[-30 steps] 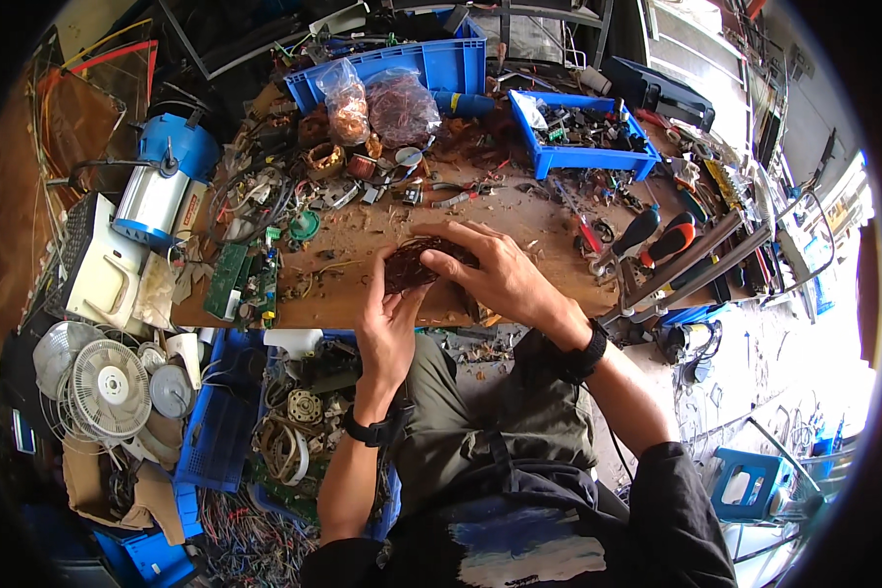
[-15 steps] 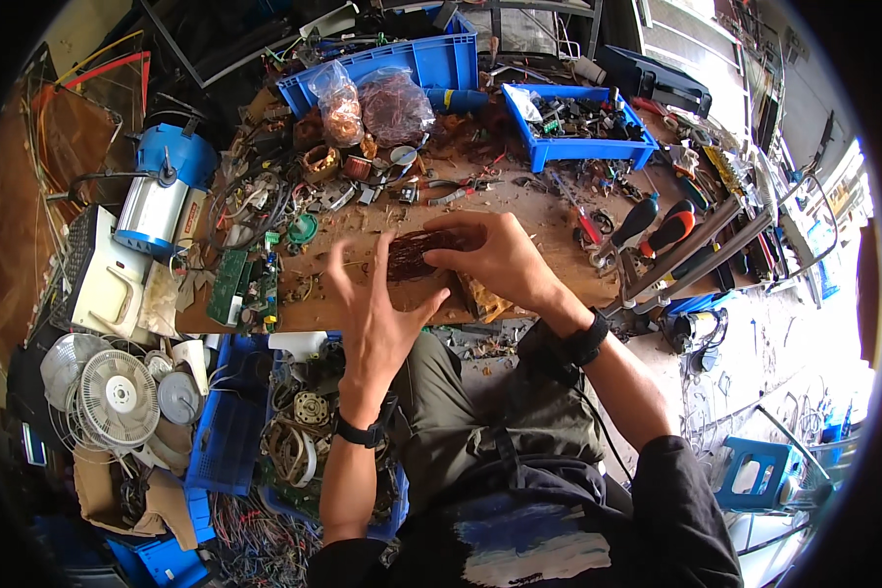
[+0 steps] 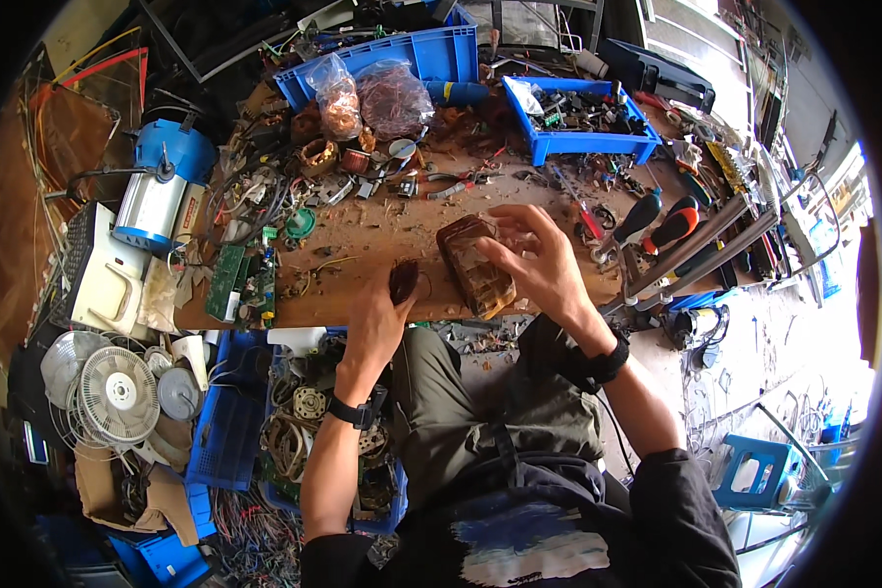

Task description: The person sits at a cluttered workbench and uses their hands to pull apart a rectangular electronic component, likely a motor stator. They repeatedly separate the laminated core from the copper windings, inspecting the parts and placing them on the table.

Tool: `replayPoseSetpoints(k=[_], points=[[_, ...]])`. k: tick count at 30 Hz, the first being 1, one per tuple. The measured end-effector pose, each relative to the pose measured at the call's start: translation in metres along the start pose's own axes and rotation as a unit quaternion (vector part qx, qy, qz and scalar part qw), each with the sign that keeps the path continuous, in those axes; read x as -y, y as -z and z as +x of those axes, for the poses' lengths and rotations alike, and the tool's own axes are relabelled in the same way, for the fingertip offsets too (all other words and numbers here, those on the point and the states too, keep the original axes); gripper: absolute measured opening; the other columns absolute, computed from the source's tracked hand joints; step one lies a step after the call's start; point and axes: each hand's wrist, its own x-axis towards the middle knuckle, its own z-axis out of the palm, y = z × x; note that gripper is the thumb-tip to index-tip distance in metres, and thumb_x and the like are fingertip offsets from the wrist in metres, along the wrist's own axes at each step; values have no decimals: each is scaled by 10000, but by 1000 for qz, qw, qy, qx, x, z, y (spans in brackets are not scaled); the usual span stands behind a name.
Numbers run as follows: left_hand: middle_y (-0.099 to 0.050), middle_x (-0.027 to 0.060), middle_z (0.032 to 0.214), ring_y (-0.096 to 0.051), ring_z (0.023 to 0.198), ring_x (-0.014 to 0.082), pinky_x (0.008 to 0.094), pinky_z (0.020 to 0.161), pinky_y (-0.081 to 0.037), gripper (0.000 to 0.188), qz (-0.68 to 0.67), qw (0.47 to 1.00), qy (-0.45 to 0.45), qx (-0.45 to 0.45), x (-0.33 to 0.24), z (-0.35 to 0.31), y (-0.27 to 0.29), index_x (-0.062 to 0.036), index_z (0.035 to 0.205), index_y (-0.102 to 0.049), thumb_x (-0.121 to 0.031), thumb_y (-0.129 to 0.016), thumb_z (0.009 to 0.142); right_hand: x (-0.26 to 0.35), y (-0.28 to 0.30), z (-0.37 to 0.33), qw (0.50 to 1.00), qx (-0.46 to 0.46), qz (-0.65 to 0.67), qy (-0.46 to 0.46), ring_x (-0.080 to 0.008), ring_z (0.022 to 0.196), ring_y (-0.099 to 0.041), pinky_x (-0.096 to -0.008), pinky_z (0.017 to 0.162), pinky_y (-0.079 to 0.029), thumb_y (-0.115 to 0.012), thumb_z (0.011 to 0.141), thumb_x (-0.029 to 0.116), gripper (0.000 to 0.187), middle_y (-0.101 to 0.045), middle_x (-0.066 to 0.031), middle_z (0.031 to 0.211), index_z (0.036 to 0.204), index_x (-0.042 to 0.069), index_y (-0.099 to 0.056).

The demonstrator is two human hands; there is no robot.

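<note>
My left hand point(image 3: 377, 318) is closed around a dark reddish-brown bundle of thin wire point(image 3: 403, 281), which sticks out above the fingers near the front edge of the workbench. To its right, a brown, box-shaped block with a worn, yellowish lower end point(image 3: 477, 274) rests at the bench edge. My right hand point(image 3: 539, 265) is over the block's upper right side, its fingers bent and thumb apart. Whether its fingertips touch the block is hard to see.
Pliers point(image 3: 456, 186) and scraps lie behind my hands. Screwdrivers point(image 3: 639, 218) stand at the right, beside metal bars point(image 3: 701, 250). A blue tray point(image 3: 598, 149) of small parts sits farther back. Green circuit boards point(image 3: 227, 279) lie left; blue crates point(image 3: 227, 441) stand below.
My hands have moved apart. The wire bundle has gone left and down, now in my left hand alone. My right hand has let it go, and the brown block shows more fully.
</note>
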Motion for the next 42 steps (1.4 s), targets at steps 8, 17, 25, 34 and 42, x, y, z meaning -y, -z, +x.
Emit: replayPoseSetpoints(k=[8, 17, 25, 34, 42], points=[[-751, 89, 978, -710, 811, 135, 380, 657, -598, 455, -341, 919, 198, 4, 3, -7, -12, 74, 1208, -663, -271, -845, 974, -27, -22, -32, 994, 80, 45, -66, -340, 1265, -652, -448, 1064, -540, -942, 843, 458, 1025, -645, -274, 1344, 1529, -36, -364], [-572, -49, 750, -462, 651, 66, 282, 599, -403, 392, -259, 950, 141, -106, 4, -8, -15, -83, 765, -618, -325, -841, 977, -37, -27, -25, 992, 84, 67, -71, -308, 1252, -663, -434, 1051, -546, -910, 889, 428, 965, -643, -268, 1371, 1530, -53, -373], [-707, 124, 1020, -707, 857, 185, 355, 696, -566, 606, -71, 994, 78, 9, 9, -13, -18, 5, 1383, -485, -389, -776, 1027, -31, -29, -19, 987, 112, 93, -68, -296, 1341, -599, -421, 1128, -493, -868, 939, 429, 984, -606, -272, 1431, 1571, -71, -304], [-592, 128, 1406, -648, 1229, 192, 354, 1041, -578, 631, -332, 934, 80, -108, 6, -35, -7, -92, 1463, -437, -37, -820, 965, -34, -23, -23, 979, 122, 139, -91, -237, 1281, -625, -389, 1062, -534, -819, 991, 404, 875, -639, -215, 1388, 1569, -52, -347], [-812, 163, 1165, -748, 1029, 140, 310, 907, -606, 498, -156, 983, 90, -19, -5, -21, -8, 69, 1327, -713, -144, -891, 913, -43, -10, -21, 969, 118, 167, -140, -189, 1287, -592, -340, 1080, -485, -513, 1152, 503, 605, -645, -156, 1409, 1535, 36, -508]])
